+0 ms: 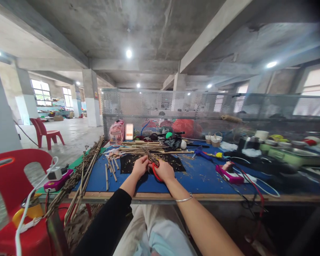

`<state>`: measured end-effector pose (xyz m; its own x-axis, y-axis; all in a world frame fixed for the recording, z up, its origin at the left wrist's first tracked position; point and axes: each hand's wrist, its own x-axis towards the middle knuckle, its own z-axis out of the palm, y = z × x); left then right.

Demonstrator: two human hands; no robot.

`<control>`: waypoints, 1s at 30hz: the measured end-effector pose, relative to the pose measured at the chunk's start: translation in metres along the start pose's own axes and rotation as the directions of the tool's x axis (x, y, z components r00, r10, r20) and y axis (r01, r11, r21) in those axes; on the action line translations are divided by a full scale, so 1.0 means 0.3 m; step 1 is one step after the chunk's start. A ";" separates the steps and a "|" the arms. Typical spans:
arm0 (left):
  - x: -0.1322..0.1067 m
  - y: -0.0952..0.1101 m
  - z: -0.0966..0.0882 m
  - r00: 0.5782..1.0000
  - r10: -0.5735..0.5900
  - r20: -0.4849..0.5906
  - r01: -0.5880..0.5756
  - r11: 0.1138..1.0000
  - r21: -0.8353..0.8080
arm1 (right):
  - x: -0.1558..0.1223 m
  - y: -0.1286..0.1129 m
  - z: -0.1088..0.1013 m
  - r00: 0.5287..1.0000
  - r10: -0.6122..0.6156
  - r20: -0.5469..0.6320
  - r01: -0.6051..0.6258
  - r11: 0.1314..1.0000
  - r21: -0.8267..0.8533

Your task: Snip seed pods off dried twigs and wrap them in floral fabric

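Over a black mat (180, 166) strewn with plant scraps, my right hand (164, 170) is closed round red-handled scissors (155, 174). Their dark blades point away from me and slightly left. Close beside them, the fingers of my left hand (140, 166) are pinched together near the blades; what they hold is too small to make out. Short cut stalks (111, 170) lie to the left of the mat. Longer dry stalks (146, 146) are heaped just behind it.
Bundled dry branches (88, 165) hang over the left edge of the blue-topped table (202, 181). Purple power strips (230, 175) with trailing cords sit at both sides. A perforated metal screen (149, 103) stands behind. A red chair (21, 167) is at left.
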<state>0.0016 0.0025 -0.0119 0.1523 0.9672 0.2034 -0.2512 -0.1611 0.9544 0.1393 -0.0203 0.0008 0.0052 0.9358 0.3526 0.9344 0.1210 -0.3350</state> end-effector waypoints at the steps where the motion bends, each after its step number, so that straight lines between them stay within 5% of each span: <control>1: 0.001 -0.002 -0.001 1.000 0.003 0.000 -0.003 1.000 0.005 | 0.001 0.000 0.000 1.000 0.004 0.008 -0.004 1.000 0.000; 9: 0.025 -0.036 -0.020 0.999 0.040 -0.018 -0.040 0.999 0.033 | 0.003 0.002 0.009 1.000 0.015 0.002 -0.015 1.000 0.012; 19: 0.028 -0.034 -0.013 1.000 0.028 -0.004 -0.028 1.000 -0.001 | -0.001 0.001 0.006 0.983 -0.146 -0.108 0.149 0.989 0.019; 30: 0.001 -0.010 0.009 0.998 0.009 0.066 -0.009 1.000 -0.012 | -0.003 -0.006 -0.005 0.989 -0.114 -0.095 0.116 0.993 0.012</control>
<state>0.0051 0.0028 -0.0141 0.2124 0.9506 0.2263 -0.2642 -0.1670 0.9499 0.1382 -0.0220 0.0022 -0.0676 0.8801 0.4700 0.9244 0.2325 -0.3023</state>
